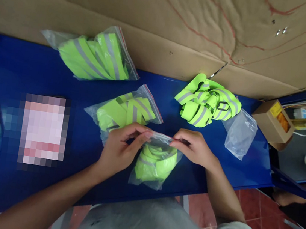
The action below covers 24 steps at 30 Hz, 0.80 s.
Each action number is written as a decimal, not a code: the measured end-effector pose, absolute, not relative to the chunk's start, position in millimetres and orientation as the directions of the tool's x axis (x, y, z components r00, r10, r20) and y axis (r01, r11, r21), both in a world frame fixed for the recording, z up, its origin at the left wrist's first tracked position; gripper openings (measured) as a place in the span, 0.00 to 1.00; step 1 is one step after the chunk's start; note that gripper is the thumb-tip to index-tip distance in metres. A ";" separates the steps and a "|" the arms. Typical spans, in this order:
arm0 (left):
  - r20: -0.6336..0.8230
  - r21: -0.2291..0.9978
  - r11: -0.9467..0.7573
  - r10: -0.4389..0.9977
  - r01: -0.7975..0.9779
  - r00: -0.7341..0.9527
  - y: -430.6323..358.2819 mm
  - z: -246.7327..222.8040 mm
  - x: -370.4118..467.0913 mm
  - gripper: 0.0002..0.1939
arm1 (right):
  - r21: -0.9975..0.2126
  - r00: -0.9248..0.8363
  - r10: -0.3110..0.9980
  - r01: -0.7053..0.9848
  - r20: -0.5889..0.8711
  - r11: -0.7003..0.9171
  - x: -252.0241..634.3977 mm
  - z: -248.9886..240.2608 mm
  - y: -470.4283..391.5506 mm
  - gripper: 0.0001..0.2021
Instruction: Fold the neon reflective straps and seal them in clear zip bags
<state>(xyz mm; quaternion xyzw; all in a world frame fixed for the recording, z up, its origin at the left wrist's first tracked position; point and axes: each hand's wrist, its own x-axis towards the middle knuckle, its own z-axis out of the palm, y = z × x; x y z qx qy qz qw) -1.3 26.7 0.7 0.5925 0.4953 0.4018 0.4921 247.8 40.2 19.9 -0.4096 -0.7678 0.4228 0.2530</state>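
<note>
Blue tabletop's bare edge (191,189) runs near held bag (156,164)

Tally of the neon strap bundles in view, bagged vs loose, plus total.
Bagged: 3 (held bag between left hand and right hand, middle bag, back bag)
Loose heap: 1
Total: 4
</note>
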 end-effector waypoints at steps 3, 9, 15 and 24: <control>0.025 0.994 -0.047 0.976 0.100 0.216 29.0 5.2 -3.5 0.06 | -0.907 -0.445 0.892 0.336 0.083 0.253 253.2 18.6 40.7 0.10; -0.066 0.992 0.114 0.838 -0.056 0.541 24.9 3.9 6.9 0.46 | -0.998 -0.170 0.985 -0.058 0.019 0.009 261.0 12.4 41.3 0.25; -0.087 0.967 0.166 0.928 -0.191 0.363 26.5 -1.0 9.3 0.31 | -0.979 -0.284 0.948 -0.102 -0.144 -0.179 249.7 11.7 41.6 0.35; 0.089 0.931 -0.092 0.996 -0.354 -0.025 23.1 -0.2 8.4 0.24 | -0.963 -0.144 0.975 -0.185 -0.171 -0.196 206.1 17.5 66.5 0.18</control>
